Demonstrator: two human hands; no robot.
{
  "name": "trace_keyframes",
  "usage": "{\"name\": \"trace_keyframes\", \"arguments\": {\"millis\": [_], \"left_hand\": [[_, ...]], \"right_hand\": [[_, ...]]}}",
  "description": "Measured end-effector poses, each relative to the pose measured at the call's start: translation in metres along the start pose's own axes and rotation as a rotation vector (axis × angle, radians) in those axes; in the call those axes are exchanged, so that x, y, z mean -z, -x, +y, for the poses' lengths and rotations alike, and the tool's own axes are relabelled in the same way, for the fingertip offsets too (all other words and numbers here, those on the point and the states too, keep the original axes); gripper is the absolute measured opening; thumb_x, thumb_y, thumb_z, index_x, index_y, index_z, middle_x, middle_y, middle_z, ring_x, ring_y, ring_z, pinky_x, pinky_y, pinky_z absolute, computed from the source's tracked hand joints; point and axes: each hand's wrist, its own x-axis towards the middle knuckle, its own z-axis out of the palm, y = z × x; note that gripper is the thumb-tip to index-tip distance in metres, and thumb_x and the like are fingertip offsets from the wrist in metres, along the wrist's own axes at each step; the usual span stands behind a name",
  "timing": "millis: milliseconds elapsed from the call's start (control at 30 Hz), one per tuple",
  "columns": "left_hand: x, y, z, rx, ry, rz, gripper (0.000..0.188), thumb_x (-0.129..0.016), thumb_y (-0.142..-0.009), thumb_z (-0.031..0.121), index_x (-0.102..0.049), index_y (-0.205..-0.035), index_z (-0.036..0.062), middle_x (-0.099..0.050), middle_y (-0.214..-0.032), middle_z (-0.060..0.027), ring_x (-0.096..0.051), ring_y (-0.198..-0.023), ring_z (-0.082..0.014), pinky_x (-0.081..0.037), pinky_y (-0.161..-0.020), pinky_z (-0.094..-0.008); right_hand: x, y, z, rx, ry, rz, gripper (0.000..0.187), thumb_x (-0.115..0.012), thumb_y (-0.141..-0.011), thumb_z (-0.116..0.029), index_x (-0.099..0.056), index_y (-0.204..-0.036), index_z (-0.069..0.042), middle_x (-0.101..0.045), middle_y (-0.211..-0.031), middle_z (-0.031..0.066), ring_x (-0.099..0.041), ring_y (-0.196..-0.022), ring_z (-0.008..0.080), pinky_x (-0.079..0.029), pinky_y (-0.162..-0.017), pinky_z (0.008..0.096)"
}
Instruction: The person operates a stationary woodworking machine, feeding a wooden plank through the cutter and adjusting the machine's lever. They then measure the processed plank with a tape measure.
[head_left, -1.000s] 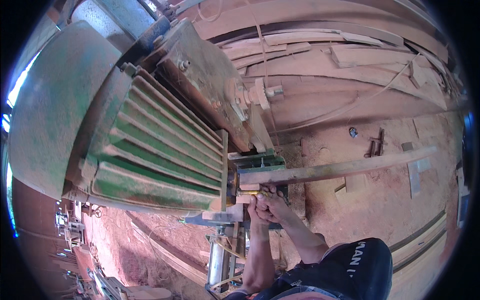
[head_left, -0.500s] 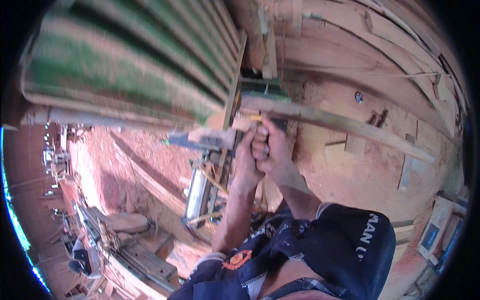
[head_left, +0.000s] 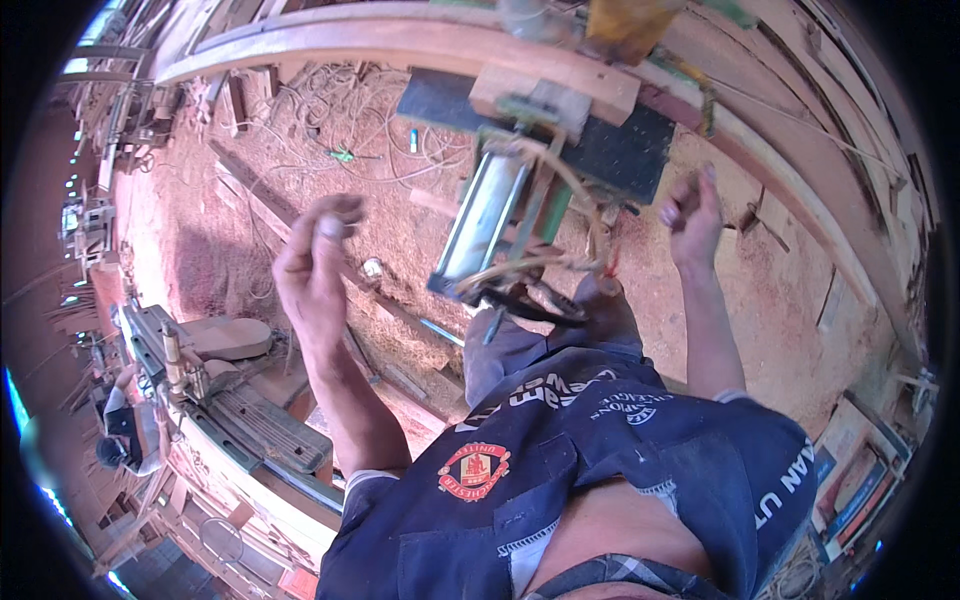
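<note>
Head view, looking straight down the body. Both hands are raised in front of the chest, well apart from each other, and neither grips anything.

Left hand (head_left: 318,262): fingers curled loosely inward, thumb tip near the fingertips, nothing visible between them. It hangs in the air above the sawdust floor (head_left: 240,230).

Right hand (head_left: 692,215): fingers bent into a loose half-fist, nothing in it. It sits just right of the machine stand (head_left: 520,200), apart from it.

Machine stand: between the two hands, nearer the right one. A pale metal cylinder (head_left: 484,215) runs down it beside a green upright, under a dark perforated plate (head_left: 620,140) with a wooden block (head_left: 555,90) on top. Tan hoses (head_left: 540,262) loop at its foot, just above the person's knee.

A long curved wooden beam (head_left: 420,40) crosses the top of the view behind the stand. Loose cables (head_left: 360,120) lie on the floor at upper left. A grey-green machine (head_left: 240,400) stands at lower left; another person (head_left: 125,430) bends beside it.
</note>
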Motion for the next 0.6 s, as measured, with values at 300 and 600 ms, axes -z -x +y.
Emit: {"name": "trace_keyframes", "arguments": {"millis": [300, 600], "left_hand": [[0.004, -0.039, -0.115, 0.183, 0.122, 0.001, 0.03, -0.062, -0.103, 0.022, -0.073, -0.119, -0.0003, -0.076, -0.099, -0.0108, -0.07, -0.092, -0.0163, -0.054, -0.082, -0.031], [-0.138, -0.189, -0.086, -0.155, 0.191, -0.37, 0.036, -0.062, -0.102, 0.026, -0.069, -0.122, -0.0034, -0.076, -0.104, -0.0138, -0.069, -0.098, -0.0177, -0.053, -0.089, -0.0326]], "right_hand": [[0.036, 0.204, 0.154, 0.528, 1.093, -0.131, 0.032, -0.075, -0.09, -0.029, -0.064, -0.105, -0.002, -0.064, -0.098, 0.013, -0.064, -0.091, 0.0272, -0.051, -0.082, 0.0412], [-0.012, 0.16, 0.183, 0.259, 1.534, -0.335, 0.053, -0.081, -0.079, -0.061, -0.075, -0.088, -0.009, -0.075, -0.075, 0.0105, -0.075, -0.072, 0.0314, -0.057, -0.064, 0.044]]}}
